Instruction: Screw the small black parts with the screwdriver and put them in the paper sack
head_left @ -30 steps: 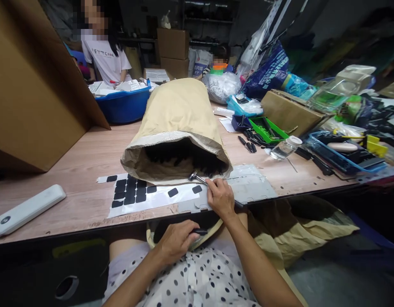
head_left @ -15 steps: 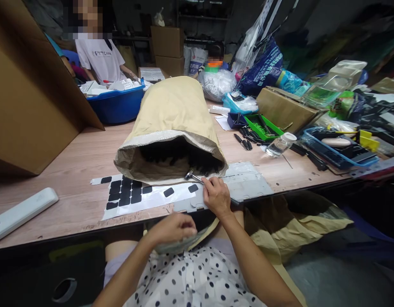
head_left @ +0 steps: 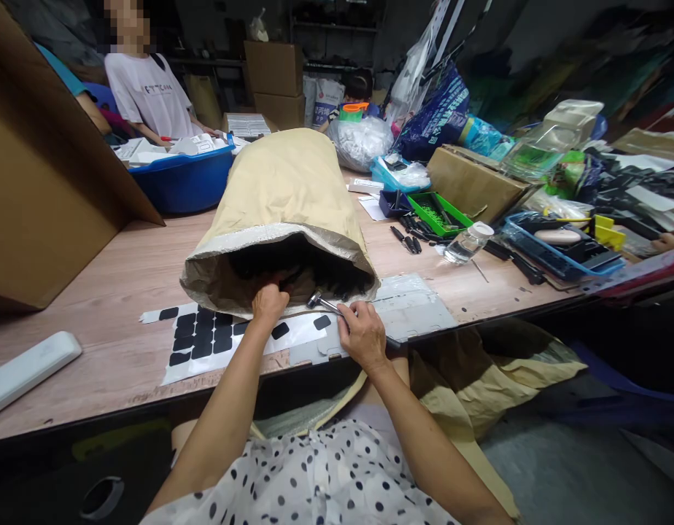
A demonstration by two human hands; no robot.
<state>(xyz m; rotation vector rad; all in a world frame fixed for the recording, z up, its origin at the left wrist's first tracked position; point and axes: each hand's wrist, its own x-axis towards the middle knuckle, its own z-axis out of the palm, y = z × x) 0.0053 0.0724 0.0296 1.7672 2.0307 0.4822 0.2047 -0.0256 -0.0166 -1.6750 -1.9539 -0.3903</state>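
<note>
A large tan paper sack (head_left: 287, 179) lies on the table with its mouth toward me. Dark parts (head_left: 341, 271), too shadowed to name, fill its inside. My left hand (head_left: 270, 302) reaches into the mouth, its fingertips hidden among those parts. Closed around a hammer (head_left: 327, 305) is my right hand (head_left: 364, 334), just outside the sack's lower lip; the metal head points left. Below the opening, a white sheet (head_left: 263, 348) carries several black rounded stickers (head_left: 213, 334). A grey flat board (head_left: 419, 310) lies to the right, partly beneath my right hand.
A cardboard box (head_left: 57, 182) and a white bar-shaped object (head_left: 36, 368) are on the left. Behind stands a blue basin (head_left: 187, 179) near a person (head_left: 151, 95). Right of the sack are a green tray (head_left: 438, 213), a clear jar (head_left: 468, 244) and a blue basket (head_left: 567, 251).
My left hand has moved from near my lap forward into the sack's mouth. My right hand keeps its hold on the hammer in about the same place. The view has shifted slightly.
</note>
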